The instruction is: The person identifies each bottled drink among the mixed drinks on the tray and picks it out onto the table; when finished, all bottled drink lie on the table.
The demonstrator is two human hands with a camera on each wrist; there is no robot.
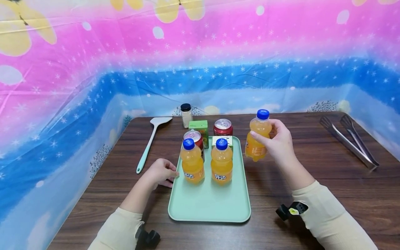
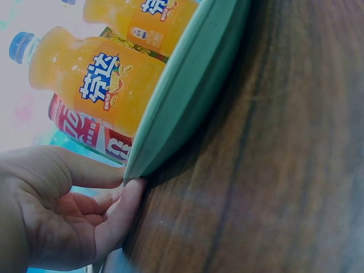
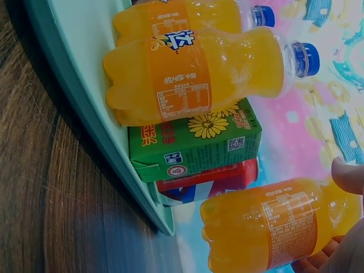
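Observation:
My right hand [image 1: 282, 143] grips an orange soda bottle [image 1: 257, 147] with a blue cap, held upright to the right of the green tray [image 1: 209, 206]. In the right wrist view that bottle [image 3: 261, 224] hangs clear of the tray's side. The left hand [image 2: 62, 210] pinches the tray's left rim between thumb and finger. Two more orange soda bottles [image 1: 192, 166] [image 1: 222, 166] stand side by side on the tray. Behind them are a red can [image 1: 193, 135], a second red can [image 1: 223, 127], a green drink carton [image 1: 200, 128] and another carton [image 3: 196, 139], partly hidden.
A spatula [image 1: 151, 142] with a pale green handle lies left of the tray. Behind the tray stands a black-lidded jar [image 1: 186, 116]. Metal tongs [image 1: 353, 144] lie at the far right of the wooden table [image 1: 325, 208]. A patterned cloth [image 1: 218, 76] hangs around the table.

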